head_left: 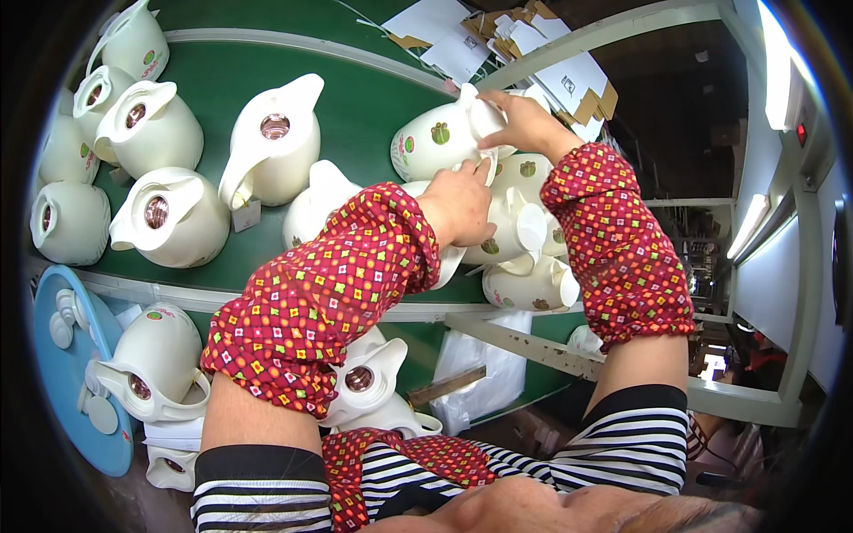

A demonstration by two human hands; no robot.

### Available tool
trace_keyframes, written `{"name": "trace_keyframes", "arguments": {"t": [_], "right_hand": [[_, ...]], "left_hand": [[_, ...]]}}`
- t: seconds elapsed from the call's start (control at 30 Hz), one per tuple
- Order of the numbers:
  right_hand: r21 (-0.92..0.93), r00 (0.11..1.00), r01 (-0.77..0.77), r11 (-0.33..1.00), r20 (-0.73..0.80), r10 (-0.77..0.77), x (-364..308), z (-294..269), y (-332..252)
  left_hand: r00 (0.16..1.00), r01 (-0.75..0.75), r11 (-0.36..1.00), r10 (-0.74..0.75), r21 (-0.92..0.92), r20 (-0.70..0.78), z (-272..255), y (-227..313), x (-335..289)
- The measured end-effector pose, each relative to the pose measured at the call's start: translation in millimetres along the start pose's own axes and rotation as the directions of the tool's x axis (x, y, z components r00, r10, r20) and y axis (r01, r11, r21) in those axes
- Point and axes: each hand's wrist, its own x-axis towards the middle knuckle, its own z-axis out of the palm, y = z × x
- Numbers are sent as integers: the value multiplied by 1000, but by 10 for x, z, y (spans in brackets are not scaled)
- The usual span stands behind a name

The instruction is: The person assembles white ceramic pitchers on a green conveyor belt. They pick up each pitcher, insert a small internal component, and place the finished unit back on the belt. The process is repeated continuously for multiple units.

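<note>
Holding a cream, bulbous plastic jug (425, 142) to its left, my right hand (528, 123) clamps its top; whether my left hand (460, 204) grips, I can't tell.

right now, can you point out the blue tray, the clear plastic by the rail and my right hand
Blue tray (57, 380): head view, on its bare surface left of the pale discs.
Clear plastic (498, 377): head view, on its crumpled middle.
Right hand (527, 123): head view, on the back of the hand.
</note>
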Motion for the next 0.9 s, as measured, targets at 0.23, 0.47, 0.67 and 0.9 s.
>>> {"name": "trace_keyframes", "arguments": {"t": [0.23,0.47,0.67,0.9], "right_hand": [[-313,851,454,834,-123,-510,-105,162,194],[-169,963,225,960,-112,-246,-98,126,37],[184,967,-255,949,69,247,117,62,-151],[-176,808,508,843,-241,-537,-30,191,154]], "left_hand": [[1000,-14,999,15,29,-7,36,-7,10],[999,-10,1000,10,0,35,-25,-28,-7],[998,-17,1000,17,0,-53,62,-47,-22],[999,-21,1000,21,-16,-40,86,-33,-23]]}}
